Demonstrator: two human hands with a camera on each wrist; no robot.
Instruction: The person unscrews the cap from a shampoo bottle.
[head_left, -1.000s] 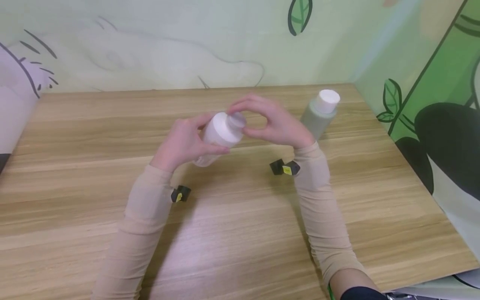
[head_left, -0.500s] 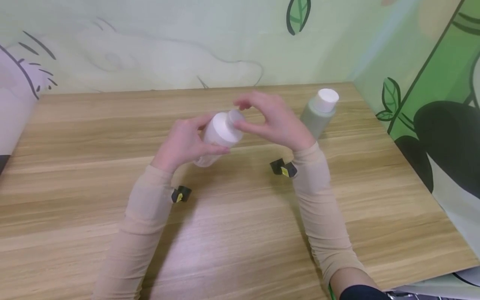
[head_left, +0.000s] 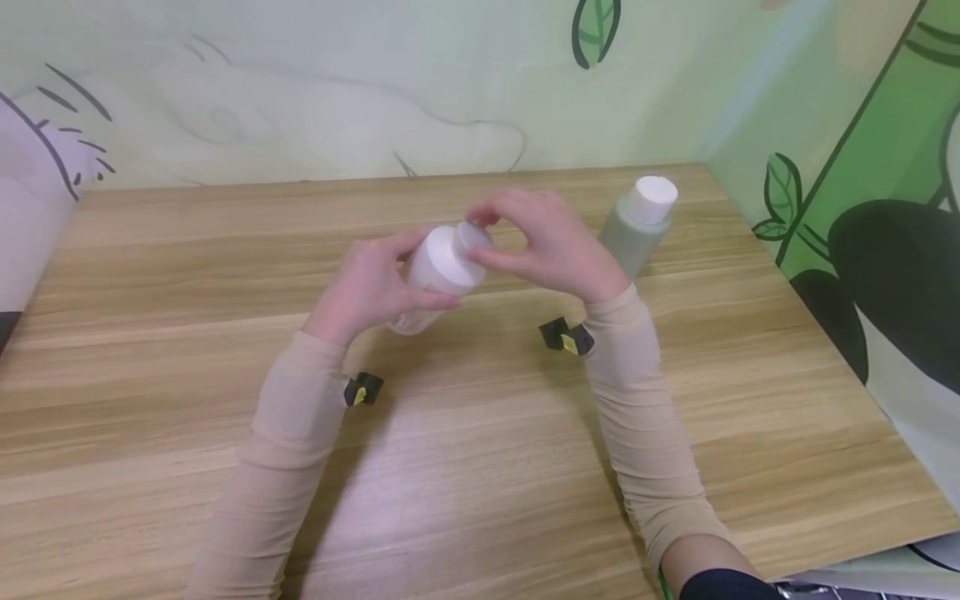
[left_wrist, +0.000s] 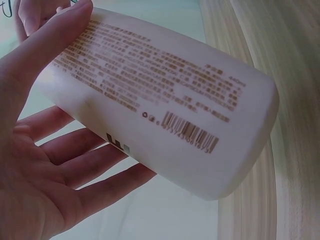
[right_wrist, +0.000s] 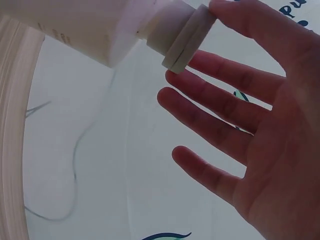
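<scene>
My left hand (head_left: 367, 287) grips a white bottle (head_left: 442, 265) around its body, thumb on one side and fingers on the other. The bottle is tilted above the table, its neck toward my right hand. Brown print and a barcode cover the bottle (left_wrist: 165, 90) in the left wrist view. Thumb and fingertips of my right hand (head_left: 551, 242) pinch the pale cap (head_left: 472, 240). In the right wrist view, the cap (right_wrist: 185, 40) has a wider outer ring, with my thumb at its upper edge and fingertips at its lower edge; the other fingers spread free.
A grey-green bottle (head_left: 637, 229) with a white cap stands upright at the back right, just beyond my right wrist. The wooden table (head_left: 465, 467) meets a painted wall (head_left: 300, 92) at the back. Black wrist mounts (head_left: 566, 336) stick out from the sleeves.
Half a second ago my right fingers were lifted off the cap while the thumb stayed against it; now they touch it again. The left hand and the bottle have hardly moved.
</scene>
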